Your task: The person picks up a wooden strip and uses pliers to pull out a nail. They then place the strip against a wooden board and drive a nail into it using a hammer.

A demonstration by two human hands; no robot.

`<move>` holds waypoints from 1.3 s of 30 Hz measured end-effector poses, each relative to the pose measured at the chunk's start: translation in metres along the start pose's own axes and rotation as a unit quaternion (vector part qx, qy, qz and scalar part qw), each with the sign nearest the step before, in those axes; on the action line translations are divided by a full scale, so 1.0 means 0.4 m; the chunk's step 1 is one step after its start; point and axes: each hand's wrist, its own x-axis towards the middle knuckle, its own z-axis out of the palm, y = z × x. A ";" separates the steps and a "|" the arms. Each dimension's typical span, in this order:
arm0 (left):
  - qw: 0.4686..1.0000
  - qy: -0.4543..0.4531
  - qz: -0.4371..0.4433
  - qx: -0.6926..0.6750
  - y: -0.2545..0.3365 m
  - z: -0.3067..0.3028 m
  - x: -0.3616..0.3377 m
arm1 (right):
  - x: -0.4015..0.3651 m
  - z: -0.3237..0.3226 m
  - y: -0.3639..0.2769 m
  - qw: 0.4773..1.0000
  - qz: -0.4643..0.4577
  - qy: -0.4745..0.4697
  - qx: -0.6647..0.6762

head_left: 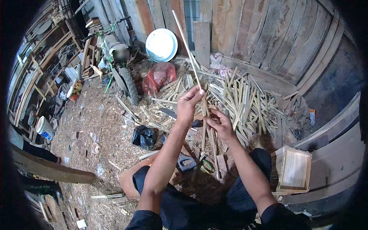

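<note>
Far left: white bucket on its side on the shaving-strewn floor; a thick beam juts in below it. Next, a green-framed bicycle, front tyre near a red plastic bag. Round white basin upright behind the bag, close to the plank wall. Black plastic bag on the floor, left of the forearms.

Centre: left hand raised, fingers pinching a thin wooden strip, which slants up and leftward past the basin. Right hand just below and to the right, fingers closed around the strip's lower part. Pieces run down beneath the hands; cannot tell which belong to the held strip. Below, between the forearms: a grey handle and a green-handled tool.

Right of centre: loose pile of cut strips, lying crosswise, along the wall's foot. Far right: shallow wooden box, open side up, beside the right forearm.
</note>
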 end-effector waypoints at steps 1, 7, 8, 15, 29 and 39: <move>1.000 0.006 0.004 -0.006 0.004 0.002 -0.007 | 0.000 -0.001 0.006 0.999 0.007 -0.018 -0.041; 0.999 0.022 -0.007 0.038 0.038 -0.010 -0.027 | -0.009 0.015 0.008 0.997 0.062 -0.047 -0.008; 0.998 0.026 0.001 0.050 0.036 -0.014 -0.026 | -0.011 0.019 0.007 0.997 0.064 -0.049 -0.005; 0.996 0.027 0.041 0.068 0.043 -0.032 -0.048 | -0.018 0.043 0.013 0.997 0.062 -0.044 0.010; 1.000 -0.014 -0.007 0.003 0.038 -0.134 -0.079 | -0.052 0.093 0.037 0.996 0.053 -0.073 0.014; 0.981 -0.003 -0.100 0.168 -0.245 -0.279 -0.148 | -0.116 0.091 0.173 0.977 0.198 -0.002 -0.078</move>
